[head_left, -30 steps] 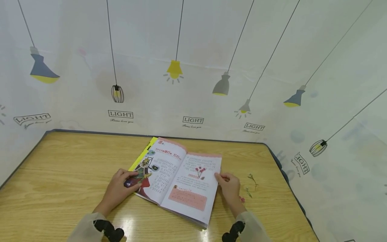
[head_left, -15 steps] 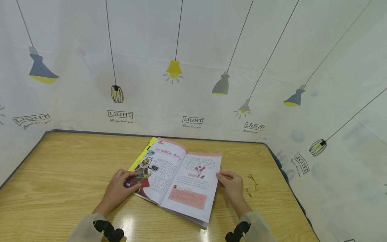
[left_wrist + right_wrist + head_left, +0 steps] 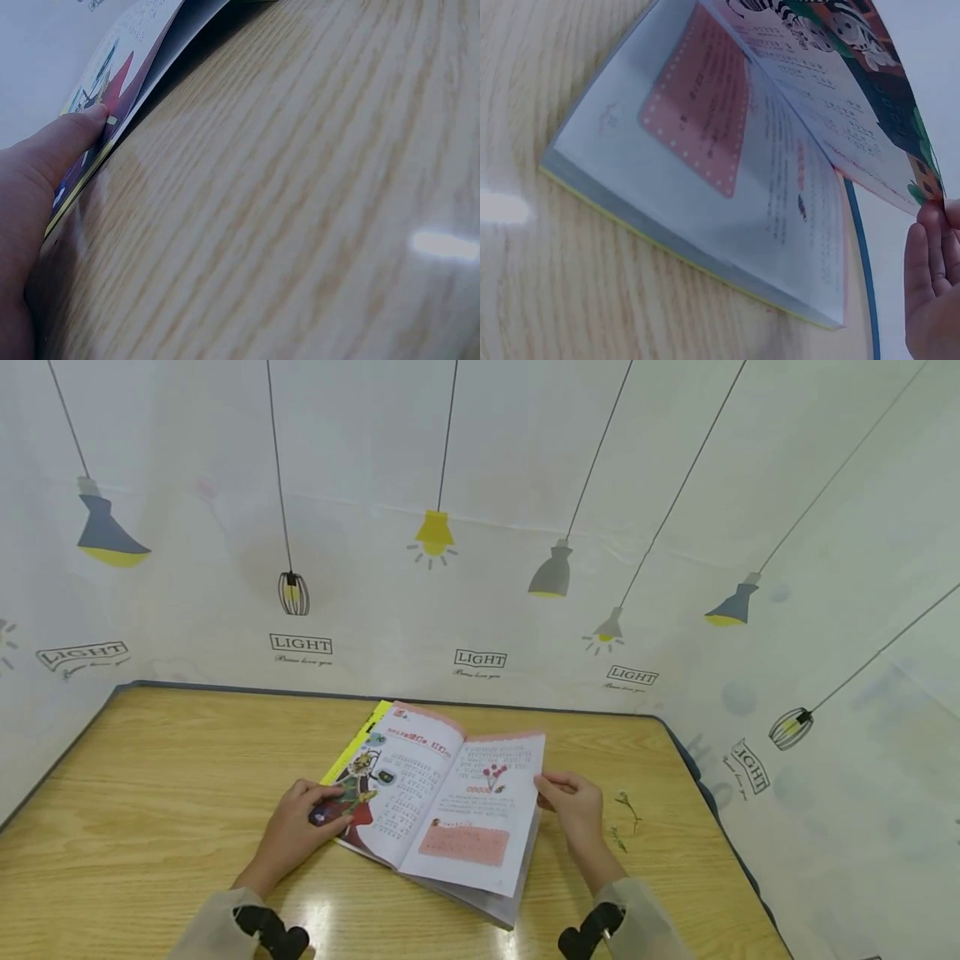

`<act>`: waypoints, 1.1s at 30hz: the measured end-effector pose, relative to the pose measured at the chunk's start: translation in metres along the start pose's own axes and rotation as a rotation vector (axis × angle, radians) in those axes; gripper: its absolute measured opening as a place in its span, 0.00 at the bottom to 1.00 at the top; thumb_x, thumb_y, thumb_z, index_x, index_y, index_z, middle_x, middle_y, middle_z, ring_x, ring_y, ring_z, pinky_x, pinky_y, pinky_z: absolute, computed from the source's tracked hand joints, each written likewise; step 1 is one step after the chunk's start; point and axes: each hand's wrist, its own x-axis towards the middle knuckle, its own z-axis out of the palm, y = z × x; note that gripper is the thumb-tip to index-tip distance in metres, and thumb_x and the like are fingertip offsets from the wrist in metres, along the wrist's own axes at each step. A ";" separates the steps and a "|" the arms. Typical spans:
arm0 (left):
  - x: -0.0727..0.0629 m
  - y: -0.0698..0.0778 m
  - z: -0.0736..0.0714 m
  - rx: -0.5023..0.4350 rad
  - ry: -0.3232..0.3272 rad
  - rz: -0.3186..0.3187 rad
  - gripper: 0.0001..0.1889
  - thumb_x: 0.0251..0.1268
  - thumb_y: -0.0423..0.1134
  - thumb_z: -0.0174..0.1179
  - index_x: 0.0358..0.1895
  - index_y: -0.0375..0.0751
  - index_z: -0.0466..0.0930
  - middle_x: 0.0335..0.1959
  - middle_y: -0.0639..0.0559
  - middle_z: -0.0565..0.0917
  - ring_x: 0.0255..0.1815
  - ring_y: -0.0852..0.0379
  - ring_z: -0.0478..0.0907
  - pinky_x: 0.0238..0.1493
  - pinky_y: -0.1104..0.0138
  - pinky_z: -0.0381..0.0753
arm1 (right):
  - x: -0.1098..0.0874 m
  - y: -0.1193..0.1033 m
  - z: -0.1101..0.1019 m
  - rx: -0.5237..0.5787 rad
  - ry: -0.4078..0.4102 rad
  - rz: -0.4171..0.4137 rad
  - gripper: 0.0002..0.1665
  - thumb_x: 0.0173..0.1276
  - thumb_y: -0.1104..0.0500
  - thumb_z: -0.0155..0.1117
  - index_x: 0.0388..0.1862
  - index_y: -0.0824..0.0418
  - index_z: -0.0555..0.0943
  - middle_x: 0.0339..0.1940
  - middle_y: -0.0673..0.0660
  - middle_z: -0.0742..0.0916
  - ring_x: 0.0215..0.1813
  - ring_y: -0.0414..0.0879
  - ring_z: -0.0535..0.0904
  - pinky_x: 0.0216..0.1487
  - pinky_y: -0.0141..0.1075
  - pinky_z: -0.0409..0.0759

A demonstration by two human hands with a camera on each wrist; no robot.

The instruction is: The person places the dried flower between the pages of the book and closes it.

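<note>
An open book (image 3: 420, 802) with yellow cover edges lies on the wooden table. My left hand (image 3: 296, 827) rests on the picture at its left page; in the left wrist view the thumb (image 3: 79, 131) presses there near the edge. My right hand (image 3: 579, 810) pinches the outer edge of a right-hand page (image 3: 491, 806), which is lifted off the stack. From the right wrist view, the raised page's underside (image 3: 840, 90) shows zebras and text, and below it lies another page (image 3: 622, 150) with a pink dotted box.
Two small plant sprigs, an upper sprig (image 3: 630, 808) and a lower sprig (image 3: 617, 837), lie right of my right hand. The wooden table (image 3: 165, 777) has a dark rim. Behind it hangs a white sheet (image 3: 360, 560) printed with lamps.
My right hand first slid slightly right along the page edge, then lifted the page, which now stands apart from the pages below. My left hand has stayed in place.
</note>
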 end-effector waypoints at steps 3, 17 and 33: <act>0.000 -0.001 0.001 0.003 0.005 0.007 0.25 0.48 0.51 0.69 0.48 0.42 0.80 0.39 0.49 0.70 0.40 0.52 0.69 0.42 0.55 0.67 | 0.001 -0.004 0.002 0.033 -0.018 -0.002 0.14 0.54 0.66 0.69 0.38 0.75 0.81 0.27 0.61 0.85 0.24 0.43 0.81 0.30 0.35 0.79; 0.001 -0.002 0.001 0.002 0.010 0.006 0.25 0.48 0.53 0.68 0.48 0.42 0.80 0.39 0.50 0.70 0.40 0.53 0.68 0.42 0.56 0.66 | 0.001 -0.032 0.014 0.076 -0.027 0.086 0.13 0.55 0.68 0.67 0.37 0.78 0.79 0.19 0.57 0.83 0.20 0.42 0.80 0.27 0.33 0.79; 0.001 -0.004 0.002 0.004 0.013 0.005 0.26 0.48 0.54 0.68 0.48 0.42 0.80 0.40 0.49 0.71 0.41 0.52 0.69 0.43 0.55 0.67 | 0.006 -0.043 0.027 0.150 -0.028 0.231 0.06 0.56 0.67 0.64 0.30 0.70 0.78 0.16 0.52 0.81 0.19 0.38 0.76 0.25 0.28 0.76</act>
